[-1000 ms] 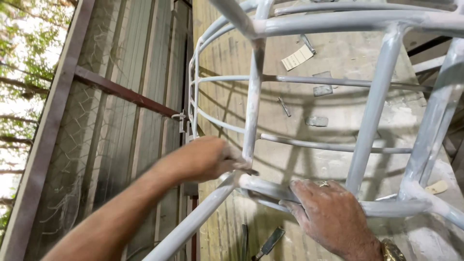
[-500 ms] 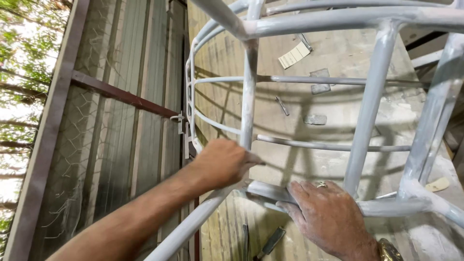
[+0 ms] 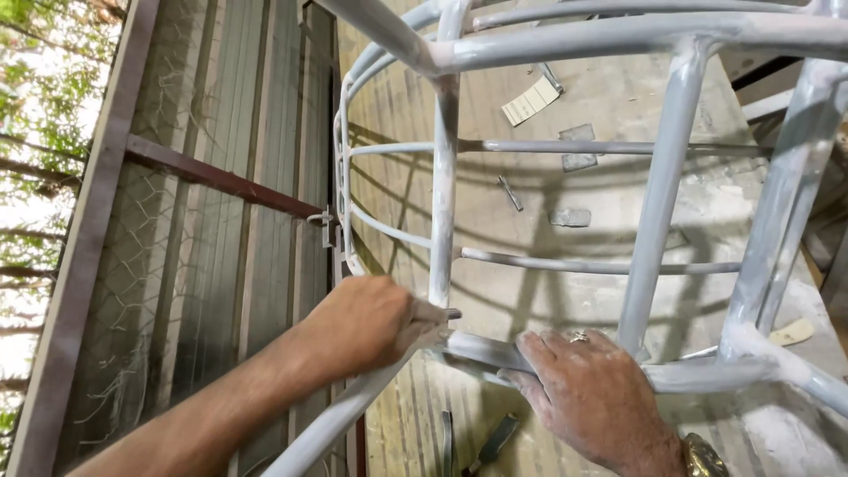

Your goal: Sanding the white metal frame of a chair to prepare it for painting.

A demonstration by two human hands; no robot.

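Observation:
A pale grey painted frame of welded metal tubes (image 3: pixel 664 203) fills the view, with curved rails and upright bars. My left hand (image 3: pixel 371 322) is closed around a small grey scrap, possibly abrasive paper (image 3: pixel 435 320), and presses it on the joint where an upright tube meets the lower rail. My right hand (image 3: pixel 592 397) lies flat on that lower rail just to the right, fingers curled over the tube. It wears a ring, and a watch shows at the wrist.
Below the frame is a dusty concrete floor with a paper scrap (image 3: pixel 530 102), small metal pieces (image 3: pixel 579 159) and a flat tool (image 3: pixel 495 437). At the left stands a wire-mesh and sheet-metal door (image 3: pixel 177 247) with a reddish crossbar (image 3: pixel 221 181). Trees (image 3: pixel 35 132) show beyond it.
My left hand has shifted slightly down along the joint with the scrap. My right hand has stayed on the rail, and the view has tilted a little.

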